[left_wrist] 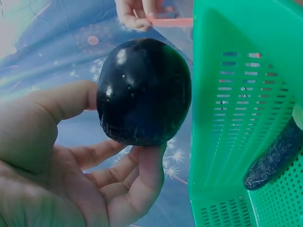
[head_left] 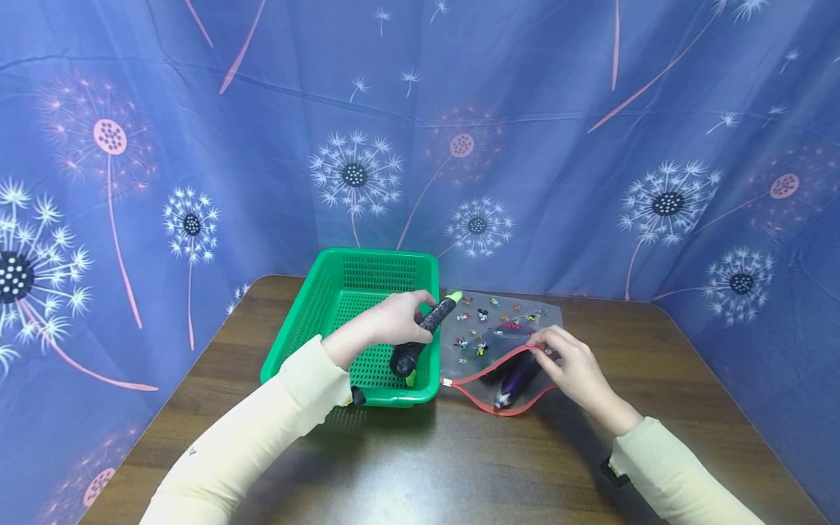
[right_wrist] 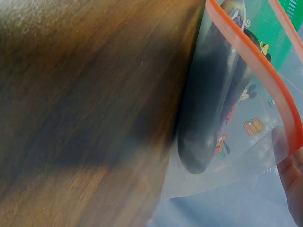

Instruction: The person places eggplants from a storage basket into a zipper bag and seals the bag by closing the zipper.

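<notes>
Basket (head_left: 308,321) on the tabletop (head_left: 656,350). Over its right side, the left hand (head_left: 394,319), grip clamped on a dark vegetable (head_left: 433,319); right of it, a bag (head_left: 466,357) (eggplant (head_left: 520,378) inside), its red edge pinched by the right hand's (head_left: 574,364) grip.

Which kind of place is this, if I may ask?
Probably an indoor workspace: a wooden table with a dandelion-print curtain behind it and at both sides, a green basket and zip bag on top.
</notes>
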`<action>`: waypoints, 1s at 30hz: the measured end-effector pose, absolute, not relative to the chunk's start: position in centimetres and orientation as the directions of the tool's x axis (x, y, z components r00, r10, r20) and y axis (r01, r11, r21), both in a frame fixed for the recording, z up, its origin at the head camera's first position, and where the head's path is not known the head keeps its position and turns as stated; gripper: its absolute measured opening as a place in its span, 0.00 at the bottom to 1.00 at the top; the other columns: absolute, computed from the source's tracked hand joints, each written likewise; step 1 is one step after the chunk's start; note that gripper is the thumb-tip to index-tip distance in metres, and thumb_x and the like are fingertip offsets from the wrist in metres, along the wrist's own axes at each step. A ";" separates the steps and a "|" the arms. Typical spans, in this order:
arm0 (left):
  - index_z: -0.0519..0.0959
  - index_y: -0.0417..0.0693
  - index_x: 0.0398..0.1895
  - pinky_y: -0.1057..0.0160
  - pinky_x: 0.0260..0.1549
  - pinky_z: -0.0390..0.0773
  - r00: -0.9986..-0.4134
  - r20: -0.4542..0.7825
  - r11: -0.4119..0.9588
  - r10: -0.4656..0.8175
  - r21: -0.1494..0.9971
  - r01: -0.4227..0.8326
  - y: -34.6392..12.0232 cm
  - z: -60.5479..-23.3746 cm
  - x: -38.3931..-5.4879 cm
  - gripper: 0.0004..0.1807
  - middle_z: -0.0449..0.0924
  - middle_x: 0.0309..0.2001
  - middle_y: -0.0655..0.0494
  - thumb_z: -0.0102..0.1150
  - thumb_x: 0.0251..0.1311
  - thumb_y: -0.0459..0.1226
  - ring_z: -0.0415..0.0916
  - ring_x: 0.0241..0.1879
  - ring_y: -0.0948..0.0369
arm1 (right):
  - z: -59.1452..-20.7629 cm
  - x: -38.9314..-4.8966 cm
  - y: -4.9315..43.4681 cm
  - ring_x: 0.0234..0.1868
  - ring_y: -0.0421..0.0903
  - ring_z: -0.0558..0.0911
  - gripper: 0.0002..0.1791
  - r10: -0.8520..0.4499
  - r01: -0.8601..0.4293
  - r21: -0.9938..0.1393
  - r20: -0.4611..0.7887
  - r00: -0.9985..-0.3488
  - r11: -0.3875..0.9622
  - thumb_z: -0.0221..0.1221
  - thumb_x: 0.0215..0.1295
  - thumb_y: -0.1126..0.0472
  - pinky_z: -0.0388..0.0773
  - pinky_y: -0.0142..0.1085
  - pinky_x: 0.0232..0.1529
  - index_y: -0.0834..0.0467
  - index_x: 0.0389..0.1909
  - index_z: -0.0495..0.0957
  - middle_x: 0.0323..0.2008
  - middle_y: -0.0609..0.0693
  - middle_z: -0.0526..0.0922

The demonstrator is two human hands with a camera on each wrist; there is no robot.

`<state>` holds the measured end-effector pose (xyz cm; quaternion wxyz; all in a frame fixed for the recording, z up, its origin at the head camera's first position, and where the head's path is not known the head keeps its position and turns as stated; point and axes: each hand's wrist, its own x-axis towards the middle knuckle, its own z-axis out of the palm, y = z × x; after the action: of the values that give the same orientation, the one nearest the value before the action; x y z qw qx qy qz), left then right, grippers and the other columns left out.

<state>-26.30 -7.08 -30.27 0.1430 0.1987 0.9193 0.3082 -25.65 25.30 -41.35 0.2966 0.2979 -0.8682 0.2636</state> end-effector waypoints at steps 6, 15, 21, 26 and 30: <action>0.67 0.47 0.62 0.65 0.26 0.77 -0.876 -0.114 0.739 0.469 0.594 0.318 -6.5 -30.5 -25.6 0.31 0.76 0.35 0.51 0.63 0.53 0.36 0.76 0.29 0.61 | -41.3 -25.6 25.3 0.31 0.32 0.76 0.14 -0.370 -0.675 -0.282 0.663 -0.650 0.682 0.64 0.51 0.72 0.75 0.25 0.31 0.51 0.34 0.79 0.35 0.41 0.79; 0.67 0.48 0.63 0.65 0.26 0.75 -0.868 -0.088 0.739 0.488 0.572 0.357 -5.5 -30.6 -24.7 0.32 0.76 0.34 0.54 0.64 0.52 0.37 0.74 0.31 0.61 | -41.4 -25.7 25.4 0.32 0.31 0.75 0.14 -0.373 -0.673 -0.279 0.660 -0.652 0.685 0.65 0.51 0.71 0.74 0.24 0.31 0.50 0.34 0.79 0.36 0.39 0.78; 0.68 0.49 0.63 0.66 0.22 0.73 -0.864 -0.077 0.736 0.498 0.563 0.375 -4.6 -31.2 -24.1 0.32 0.76 0.33 0.56 0.64 0.50 0.36 0.72 0.27 0.62 | -41.4 -25.7 25.4 0.32 0.31 0.75 0.14 -0.376 -0.673 -0.271 0.659 -0.651 0.689 0.65 0.52 0.71 0.76 0.28 0.30 0.49 0.34 0.79 0.36 0.38 0.78; 0.69 0.49 0.62 0.67 0.20 0.73 -0.859 -0.058 0.733 0.509 0.552 0.398 -3.8 -31.7 -23.6 0.32 0.75 0.29 0.56 0.64 0.50 0.36 0.72 0.24 0.64 | -41.4 -25.7 25.4 0.32 0.31 0.75 0.14 -0.379 -0.676 -0.279 0.656 -0.653 0.682 0.65 0.52 0.71 0.78 0.36 0.28 0.50 0.34 0.79 0.36 0.39 0.78; 0.69 0.50 0.63 0.66 0.19 0.66 -0.856 -0.044 0.748 0.515 0.510 0.424 -3.2 -32.0 -23.6 0.33 0.71 0.25 0.58 0.64 0.49 0.38 0.66 0.22 0.64 | -41.3 -25.7 25.4 0.31 0.31 0.75 0.13 -0.381 -0.680 -0.282 0.656 -0.651 0.677 0.65 0.52 0.71 0.78 0.35 0.28 0.50 0.34 0.79 0.36 0.39 0.78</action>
<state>-23.62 -3.22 -32.01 0.0914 0.2525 0.9305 0.2490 -25.72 25.35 -41.29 0.2852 0.3049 -0.8700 0.2622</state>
